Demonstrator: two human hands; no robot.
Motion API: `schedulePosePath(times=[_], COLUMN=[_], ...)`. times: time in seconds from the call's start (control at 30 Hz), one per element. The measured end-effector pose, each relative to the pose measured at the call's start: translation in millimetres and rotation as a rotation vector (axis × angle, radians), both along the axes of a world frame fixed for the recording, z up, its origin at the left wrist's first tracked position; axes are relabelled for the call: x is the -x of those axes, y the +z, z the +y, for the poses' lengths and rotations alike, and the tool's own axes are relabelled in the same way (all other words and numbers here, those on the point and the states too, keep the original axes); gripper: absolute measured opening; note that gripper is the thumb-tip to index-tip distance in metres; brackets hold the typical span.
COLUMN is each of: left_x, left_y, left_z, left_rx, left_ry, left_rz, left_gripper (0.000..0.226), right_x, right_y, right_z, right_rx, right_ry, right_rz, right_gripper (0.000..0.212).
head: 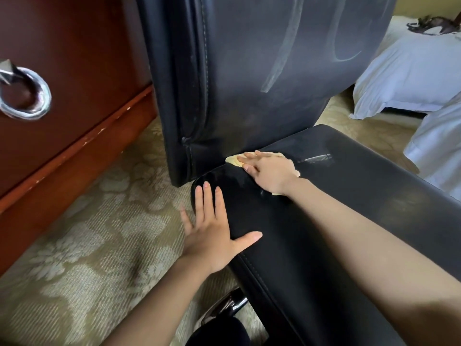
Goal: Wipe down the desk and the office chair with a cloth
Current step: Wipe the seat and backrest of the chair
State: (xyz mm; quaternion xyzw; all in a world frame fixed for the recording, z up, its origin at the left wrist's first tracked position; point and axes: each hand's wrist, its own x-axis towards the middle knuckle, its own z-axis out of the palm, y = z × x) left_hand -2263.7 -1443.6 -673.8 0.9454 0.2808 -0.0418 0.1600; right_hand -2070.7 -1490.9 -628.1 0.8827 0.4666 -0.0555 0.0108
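Observation:
The black leather office chair fills the middle of the view, its backrest (249,71) upright and its seat (336,196) running toward me. A yellow cloth (233,160) lies on the seat where it meets the backrest. My right hand (268,172) presses flat on the cloth with straight fingers, covering most of it. My left hand (212,231) rests flat on the seat's left edge, fingers spread and straight, thumb lying on the leather. Pale wipe streaks show on the backrest. The reddish wooden desk (74,71) stands to the left.
The desk front carries a metal ring pull (25,96). Patterned beige carpet (87,245) covers the floor. A bed with white linen (411,71) stands at the right, close to the chair. The chair's chrome base (224,308) shows below the seat.

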Motion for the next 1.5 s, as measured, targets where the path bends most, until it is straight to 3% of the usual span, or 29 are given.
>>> schedulePosePath(times=[0.37, 0.67, 0.8, 0.97, 1.2, 1.33, 1.5], left_x=[3, 5, 4, 4, 3, 2, 3], left_y=[4, 7, 8, 6, 0, -4, -5], left_z=[1, -3, -5, -7, -7, -4, -2], left_rx=[0.039, 0.002, -0.005, 0.003, 0.001, 0.020, 0.046], left_ry=[-0.004, -0.012, -0.008, -0.002, 0.011, 0.013, 0.002], left_rz=[0.035, 0.049, 0.036, 0.021, -0.018, -0.041, -0.035], left_gripper=[0.127, 0.119, 0.122, 0.126, 0.127, 0.127, 0.126], right_x=[47, 58, 46, 12, -21, -22, 14], right_y=[-2, -1, -2, -4, 5, 9, 14], right_z=[-74, -136, -120, -79, -25, -2, 28], right_rx=[-0.113, -0.244, -0.198, -0.034, -0.037, 0.025, 0.030], right_ry=[0.286, 0.466, 0.449, 0.192, -0.049, 0.023, 0.277], right_rz=[0.148, -0.139, -0.184, -0.181, 0.012, 0.095, 0.187], right_gripper=[0.040, 0.038, 0.036, 0.044, 0.042, 0.040, 0.040])
